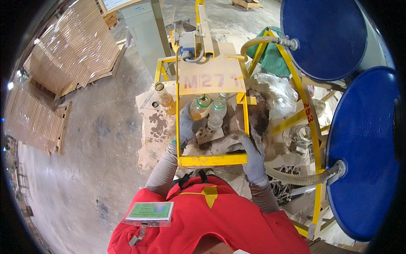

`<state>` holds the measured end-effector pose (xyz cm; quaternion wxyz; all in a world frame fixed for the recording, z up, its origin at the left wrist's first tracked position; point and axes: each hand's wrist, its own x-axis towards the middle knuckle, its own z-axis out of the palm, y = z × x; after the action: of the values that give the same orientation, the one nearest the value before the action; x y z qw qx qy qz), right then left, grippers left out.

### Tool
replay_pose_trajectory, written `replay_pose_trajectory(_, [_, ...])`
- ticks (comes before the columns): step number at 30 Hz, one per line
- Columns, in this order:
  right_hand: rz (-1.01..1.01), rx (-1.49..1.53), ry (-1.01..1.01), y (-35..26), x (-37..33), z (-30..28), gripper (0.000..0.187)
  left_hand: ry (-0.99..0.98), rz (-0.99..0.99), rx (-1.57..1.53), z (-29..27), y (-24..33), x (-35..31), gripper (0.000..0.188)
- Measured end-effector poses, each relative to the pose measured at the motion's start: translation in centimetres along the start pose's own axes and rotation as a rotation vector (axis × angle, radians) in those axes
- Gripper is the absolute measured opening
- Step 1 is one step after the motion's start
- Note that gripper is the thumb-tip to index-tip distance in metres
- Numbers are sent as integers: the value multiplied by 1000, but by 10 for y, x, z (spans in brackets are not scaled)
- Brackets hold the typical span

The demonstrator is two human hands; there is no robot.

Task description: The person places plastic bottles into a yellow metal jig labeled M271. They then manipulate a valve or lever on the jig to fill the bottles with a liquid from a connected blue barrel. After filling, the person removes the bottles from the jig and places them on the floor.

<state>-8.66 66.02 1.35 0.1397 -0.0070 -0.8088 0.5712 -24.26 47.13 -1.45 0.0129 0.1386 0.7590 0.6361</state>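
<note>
Left hand (187, 126), grey glove: fingers curled round the lower left side of an amber-filled bottle (198, 111), thumb across its near side. Reads as a grip; how tight, can't tell. Right hand (254, 164), also gloved: at the near right corner of the yellow frame (211, 160), fingers part bent, tips pointing inward past the right rail. Whether they clamp the rail or only rest there, can't tell.

Amber bottle sits inside the frame opening, left of centre, green ring at its neck. Clear bottle (216, 115), also green-ringed, just right of it. Another bottle (220, 100) behind that one, partly hidden. Small cardboard piece (210, 135) on the near side of the clear bottle, dark spots on it.

Second amber bottle (168, 105) outside the frame's left rail, over the stained cardboard sheet (149, 146) on the floor, toward its far edge. Small dark cap-like item (155, 104) just left of it. Dark blotches on the sheet's left part.

Frame's far side carries a tan panel (211, 74) with red marks. Further right: white plastic bag (277, 95), yellow rack (312, 127), two blue drums (368, 156), each with a hose (296, 178) fitted. Far left: stacks of corrugated sheets (78, 48) on the concrete floor (97, 127).
</note>
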Motion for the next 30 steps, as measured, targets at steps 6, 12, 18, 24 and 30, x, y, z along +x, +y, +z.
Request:
replay_pose_trajectory(6, [166, 379, 44, -40, 3, 3, 32, -2, -13, 59, -1, 5, 0, 72])
replay_pose_trajectory(12, [-87, -180, 73, -22, -2, 0, 29, 12, 26, 139, -3, -9, 2, 68])
replay_pose_trajectory(18, [-342, -391, 89, -16, 3, -3, 38, 12, 22, 39, -3, -9, 1, 69])
replay_pose_trajectory(24, [-186, -212, 35, 13, -4, -4, 37, -14, 2, 64, -3, 1, 1, 70])
replay_pose_trajectory(30, [101, 188, 145, -37, 2, 9, 33, 4, 14, 61, -5, -8, 0, 68])
